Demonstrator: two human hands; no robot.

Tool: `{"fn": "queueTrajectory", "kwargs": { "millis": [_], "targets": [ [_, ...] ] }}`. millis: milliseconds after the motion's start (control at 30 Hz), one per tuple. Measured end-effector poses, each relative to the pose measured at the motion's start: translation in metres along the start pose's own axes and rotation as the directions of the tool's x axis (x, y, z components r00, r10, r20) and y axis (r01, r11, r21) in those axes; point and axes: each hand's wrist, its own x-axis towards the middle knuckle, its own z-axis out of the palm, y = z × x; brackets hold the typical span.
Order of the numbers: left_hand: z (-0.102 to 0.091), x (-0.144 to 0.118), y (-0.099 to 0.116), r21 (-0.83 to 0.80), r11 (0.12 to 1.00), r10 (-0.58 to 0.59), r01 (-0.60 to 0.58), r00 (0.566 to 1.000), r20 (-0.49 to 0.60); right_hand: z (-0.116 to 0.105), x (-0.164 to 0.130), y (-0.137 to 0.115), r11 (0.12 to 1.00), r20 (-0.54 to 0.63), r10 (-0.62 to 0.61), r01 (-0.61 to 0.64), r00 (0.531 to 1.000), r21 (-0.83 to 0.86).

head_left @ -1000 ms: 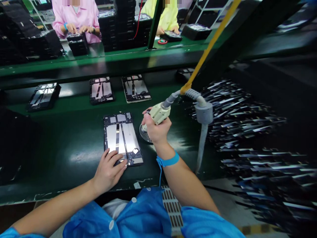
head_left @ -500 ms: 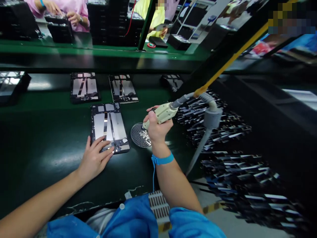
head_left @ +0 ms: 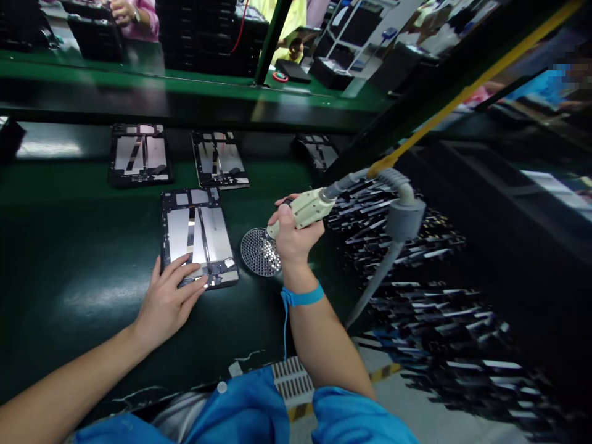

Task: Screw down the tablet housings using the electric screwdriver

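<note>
Gripping a cream tool (head_left: 307,209) — right hand (head_left: 296,239) clenched round it, left hand (head_left: 166,301) on an open-backed tablet (head_left: 216,231) — fingers (head_left: 185,271) spread, loose.

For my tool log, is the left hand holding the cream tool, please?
No, the right hand grips the cream tool.

No readable text, brand or number. Small white square patch (head_left: 230,263) on black-framed, silver-panelled tablet (head_left: 215,231), just right of left hand (head_left: 169,299): too small to read. Cream plastic handheld tool (head_left: 308,208) in right hand (head_left: 295,243): no legible lettering. Yellow-and-black stripes (head_left: 386,372) on pale grey floor (head_left: 416,407), below and right of right hand: marking without words.
</note>
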Motion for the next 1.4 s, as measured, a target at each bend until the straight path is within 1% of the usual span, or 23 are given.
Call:
{"fn": "queueTrajectory", "kwargs": {
  "millis": [367,433,533,600,633,667,767,833,867,967,1167,1400],
  "targets": [
    [0.002,-0.001,-0.002,-0.011,1.000,0.000,0.000,1.000,-0.006,-0.003,0.001,0.009,0.999,-0.001,0.036,-0.036,0.999,-0.038],
    [0.004,0.001,-0.003,-0.022,1.000,-0.006,0.005,1.000,-0.021,-0.002,0.002,0.002,1.000,-0.015,0.024,-0.024,1.000,-0.014],
    [0.007,0.007,-0.005,-0.043,0.999,-0.027,0.025,0.999,-0.047,0.005,-0.004,-0.022,0.997,-0.024,0.003,-0.001,1.000,0.077],
    [0.008,0.010,-0.006,-0.055,0.998,-0.040,0.038,0.998,-0.051,0.012,-0.018,-0.042,0.988,0.027,0.003,-0.007,1.000,0.154],
    [0.008,0.012,-0.006,-0.059,0.997,-0.044,0.041,0.998,-0.047,0.016,-0.028,-0.051,0.981,0.077,0.009,-0.024,0.997,0.193],
    [0.008,0.012,-0.006,-0.062,0.997,-0.046,0.043,0.998,-0.042,0.019,-0.038,-0.058,0.972,0.157,0.021,-0.057,0.987,0.229],
    [0.006,0.013,-0.005,-0.060,0.997,-0.048,0.046,0.999,-0.026,0.029,-0.066,-0.069,0.946,0.386,0.031,-0.152,0.922,0.286],
    [0.005,0.013,-0.004,-0.058,0.997,-0.049,0.047,0.999,-0.023,0.032,-0.077,-0.067,0.934,0.465,0.020,-0.182,0.885,0.307],
    [0.005,0.013,-0.003,-0.060,0.997,-0.050,0.048,0.998,-0.024,0.034,-0.080,-0.065,0.929,0.484,0.011,-0.188,0.875,0.319],
    [0.005,0.013,-0.003,-0.070,0.996,-0.051,0.048,0.998,-0.036,0.037,-0.082,-0.060,0.919,0.503,-0.003,-0.196,0.864,0.343],
    [0.004,0.014,-0.002,-0.063,0.997,-0.049,0.047,0.998,-0.025,0.039,-0.084,-0.060,0.945,0.503,0.041,-0.196,0.863,0.260],
    [0.005,0.009,-0.006,-0.051,0.998,-0.027,0.025,0.999,-0.029,0.038,-0.089,-0.062,0.973,0.507,-0.031,-0.091,0.862,0.214]
  ]
}}
